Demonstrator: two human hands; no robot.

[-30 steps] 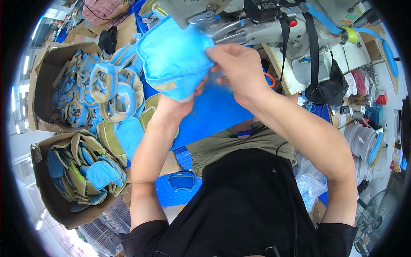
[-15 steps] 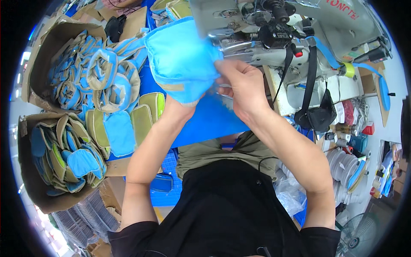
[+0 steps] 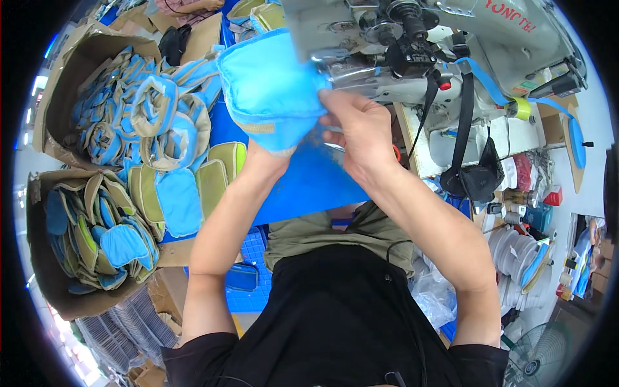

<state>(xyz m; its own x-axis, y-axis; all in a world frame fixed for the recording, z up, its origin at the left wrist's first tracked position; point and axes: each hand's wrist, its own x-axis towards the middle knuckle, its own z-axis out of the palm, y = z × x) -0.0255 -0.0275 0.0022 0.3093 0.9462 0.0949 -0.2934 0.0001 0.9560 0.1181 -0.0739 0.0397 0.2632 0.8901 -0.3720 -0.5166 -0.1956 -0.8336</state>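
Note:
A light blue padded fabric piece (image 3: 264, 84), with a stitched rim and a small tan strip near its lower edge, is held up against a sewing machine (image 3: 412, 58). My left hand (image 3: 266, 160) reaches up behind its lower end; the fabric hides the fingers. With thumb and forefinger together, my right hand (image 3: 362, 132) grips the piece's right edge, close to the machine's metal guide. The other right fingers curl below. Where the piece meets the machine the picture is blurred, so the needle area cannot be made out.
Cardboard boxes at the left hold blue-and-tan fabric loops (image 3: 155, 116) and padded pieces (image 3: 126, 245). More padded pieces (image 3: 180, 200) lie on the blue table (image 3: 309, 180). Blue tape (image 3: 487, 80) runs through a yellow roll (image 3: 520, 108) at the right. A black strap (image 3: 464, 129) hangs there.
My right hand has shifted slightly left, still at the fabric's edge. My left hand and the blue piece have moved only a little.

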